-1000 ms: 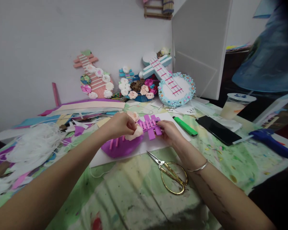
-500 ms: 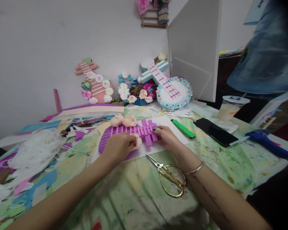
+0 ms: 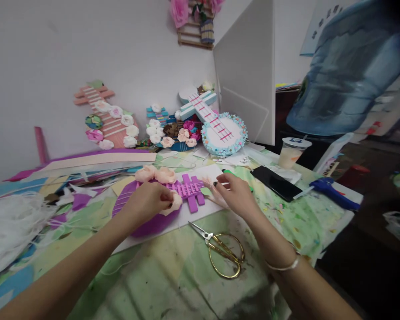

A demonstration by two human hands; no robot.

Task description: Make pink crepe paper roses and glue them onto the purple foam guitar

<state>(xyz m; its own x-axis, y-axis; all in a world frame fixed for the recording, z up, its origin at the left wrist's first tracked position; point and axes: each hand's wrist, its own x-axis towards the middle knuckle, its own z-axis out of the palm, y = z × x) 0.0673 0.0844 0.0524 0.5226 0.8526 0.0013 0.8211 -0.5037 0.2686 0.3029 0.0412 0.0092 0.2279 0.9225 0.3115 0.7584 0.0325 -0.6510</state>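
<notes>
A purple paper guitar (image 3: pixel 143 226) with white strings lies on a white sheet, its neck pointing right. Two cream paper flowers (image 3: pixel 166 176) sit along its far edge. My left hand (image 3: pixel 150 200) rests over the body, fingers closed on another cream paper flower (image 3: pixel 175 203) at the near edge. A small green paper leaf (image 3: pixel 206 191) is at the end of the neck. Just right of it, apart from the guitar, my right hand (image 3: pixel 235 193) has its fingers bent and parted, partly smeared by motion. Gold-handled scissors (image 3: pixel 220 249) lie in front.
A green marker-like tool (image 3: pixel 228 172) is partly behind my right hand. Farther right are a phone (image 3: pixel 275 183), a lidded cup (image 3: pixel 291 153) and a blue glue gun (image 3: pixel 335 191). White string (image 3: pixel 13 226) and paper scraps cover the left. Finished paper instruments (image 3: pixel 223 133) lean on the wall.
My right hand has drawn back rightward from the guitar's neck, and the green leaf now shows at the neck's end. My left hand keeps its hold on the flower. The view has turned right.
</notes>
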